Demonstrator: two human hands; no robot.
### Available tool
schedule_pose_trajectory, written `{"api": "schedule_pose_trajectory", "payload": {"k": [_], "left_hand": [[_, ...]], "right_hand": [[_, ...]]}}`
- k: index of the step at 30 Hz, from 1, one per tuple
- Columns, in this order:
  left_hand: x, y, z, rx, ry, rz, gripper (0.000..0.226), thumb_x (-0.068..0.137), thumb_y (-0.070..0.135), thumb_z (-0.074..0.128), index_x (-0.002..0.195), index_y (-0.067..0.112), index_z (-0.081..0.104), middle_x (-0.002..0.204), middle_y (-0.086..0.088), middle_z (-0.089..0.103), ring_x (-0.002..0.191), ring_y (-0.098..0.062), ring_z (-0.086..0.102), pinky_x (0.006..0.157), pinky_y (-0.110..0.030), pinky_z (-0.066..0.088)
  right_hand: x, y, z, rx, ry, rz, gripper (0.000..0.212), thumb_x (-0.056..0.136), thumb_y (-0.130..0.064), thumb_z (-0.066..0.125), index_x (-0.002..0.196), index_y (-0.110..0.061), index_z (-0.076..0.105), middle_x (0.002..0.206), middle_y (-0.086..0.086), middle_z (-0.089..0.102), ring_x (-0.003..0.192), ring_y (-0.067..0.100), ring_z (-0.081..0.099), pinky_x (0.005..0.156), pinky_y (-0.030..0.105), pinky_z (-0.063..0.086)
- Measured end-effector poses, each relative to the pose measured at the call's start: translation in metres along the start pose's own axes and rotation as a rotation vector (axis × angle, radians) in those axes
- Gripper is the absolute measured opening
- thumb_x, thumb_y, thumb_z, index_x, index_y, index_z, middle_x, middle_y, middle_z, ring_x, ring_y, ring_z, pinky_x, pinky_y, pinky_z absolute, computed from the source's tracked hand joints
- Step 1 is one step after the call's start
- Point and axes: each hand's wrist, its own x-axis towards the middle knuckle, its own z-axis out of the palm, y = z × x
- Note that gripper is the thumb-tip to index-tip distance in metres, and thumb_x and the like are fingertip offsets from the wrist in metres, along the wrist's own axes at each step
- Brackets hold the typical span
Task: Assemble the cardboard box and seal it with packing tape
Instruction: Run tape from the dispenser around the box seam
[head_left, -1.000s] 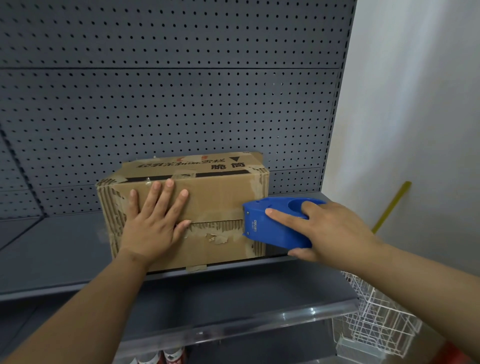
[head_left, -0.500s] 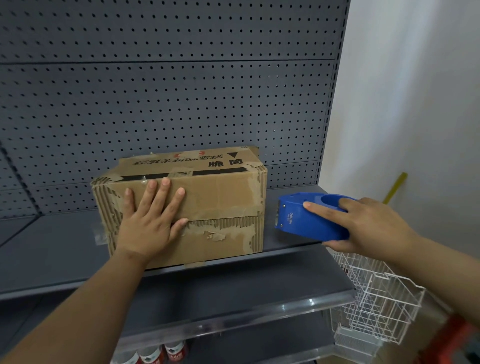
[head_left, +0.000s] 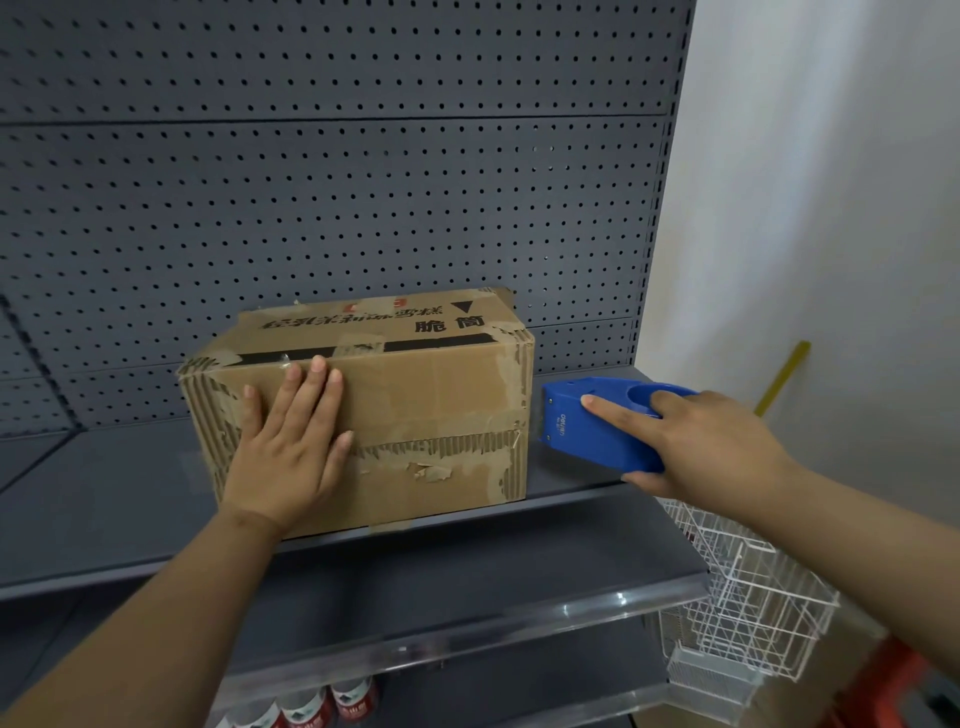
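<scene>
A worn brown cardboard box (head_left: 431, 405) stands on the grey metal shelf (head_left: 104, 493), its flaps closed toward me and a taped seam running across its front. My left hand (head_left: 291, 447) lies flat against the left part of that front face, fingers spread. My right hand (head_left: 696, 441) grips a blue tape dispenser (head_left: 597, 431), index finger stretched along its top. The dispenser's nose sits just off the box's right front edge, near the seam's end.
A grey pegboard wall (head_left: 363, 182) backs the shelf. A lower shelf (head_left: 467, 582) with a clear plastic lip juts out below, bottles (head_left: 332, 701) beneath it. A white wire basket (head_left: 737, 603) hangs at lower right. A yellow stick (head_left: 784, 374) leans on the white wall.
My right hand pulled the dispenser off the box's front and out past its right edge. It has since come back a little toward that edge. My left hand stays pressed on the box.
</scene>
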Motion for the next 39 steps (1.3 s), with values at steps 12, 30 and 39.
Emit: {"api": "schedule_pose_trajectory", "payload": {"k": [12, 30, 39], "left_hand": [[-0.032, -0.003, -0.005, -0.576, 0.113, -0.955, 0.069, 0.096, 0.044, 0.028, 0.149, 0.009, -0.002, 0.155, -0.02, 0.018, 0.139, -0.042, 0.02, 0.113, -0.051, 0.018], [-0.028, -0.002, -0.016, -0.672, 0.133, -1.034, 0.041, 0.101, 0.027, 0.027, 0.111, -0.006, 0.05, 0.102, -0.032, 0.059, 0.094, -0.045, 0.054, 0.072, -0.039, 0.035], [-0.029, -0.004, -0.014, -0.671, 0.129, -1.025, 0.041, 0.101, 0.03, 0.027, 0.108, -0.003, 0.05, 0.098, -0.028, 0.059, 0.091, -0.043, 0.055, 0.07, -0.039, 0.036]], "right_hand": [[0.01, -0.024, -0.01, -0.035, -0.023, 0.057, 0.103, 0.077, -0.06, 0.059, 0.15, -0.021, -0.001, 0.099, 0.003, 0.065, 0.074, 0.021, 0.065, 0.063, 0.03, 0.044], [0.038, -0.035, -0.034, -0.086, -0.145, 0.113, 0.072, 0.078, -0.039, 0.058, 0.14, -0.027, 0.025, 0.094, -0.001, 0.064, 0.081, 0.022, 0.063, 0.063, 0.029, 0.045], [0.037, -0.034, -0.035, -0.072, -0.243, 0.172, 0.076, 0.078, -0.042, 0.058, 0.144, -0.03, 0.022, 0.108, -0.001, 0.064, 0.094, 0.024, 0.064, 0.069, 0.03, 0.045]]}}
